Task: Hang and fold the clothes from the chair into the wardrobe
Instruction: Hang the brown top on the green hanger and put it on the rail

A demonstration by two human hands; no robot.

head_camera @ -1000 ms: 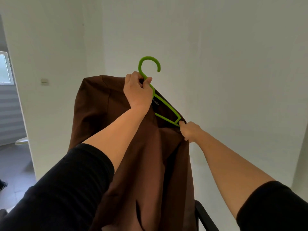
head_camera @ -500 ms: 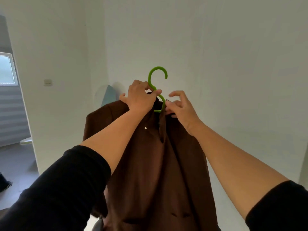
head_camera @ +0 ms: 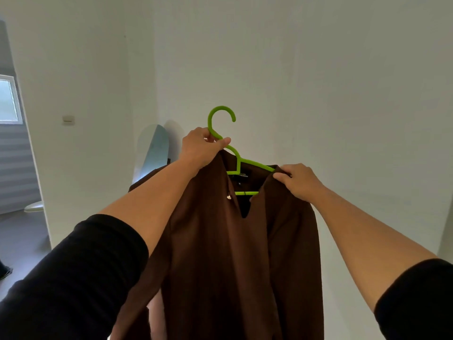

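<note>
Head view. White walls (head_camera: 318, 69) fill most of the frame, meeting at a corner left of centre. On the left wall, a small light switch (head_camera: 68, 119). Far left, a doorway opens onto a dim room with a window (head_camera: 8, 99) and grey floor (head_camera: 19, 231). A pale blue rounded board (head_camera: 153, 150) leans in the corner, behind the raised arms. No table or counter in view; everything is held in the air.

Both arms are raised, black sleeves (head_camera: 73, 278) pushed to the elbows. Left hand (head_camera: 203, 148): fingers and thumb curled tight round the neck of the green hanger (head_camera: 255, 164), just under its hook; the hook stands free above the fist. Right hand (head_camera: 300, 181): fingertips pinching the collar edge of the brown garment (head_camera: 232, 266) at the hanger's right arm, grip narrow.

The garment hangs from the hanger in front of the wall, neckline open in a V with a label inside and a small pale button by the left collar edge. Its body drops straight down out of frame.
</note>
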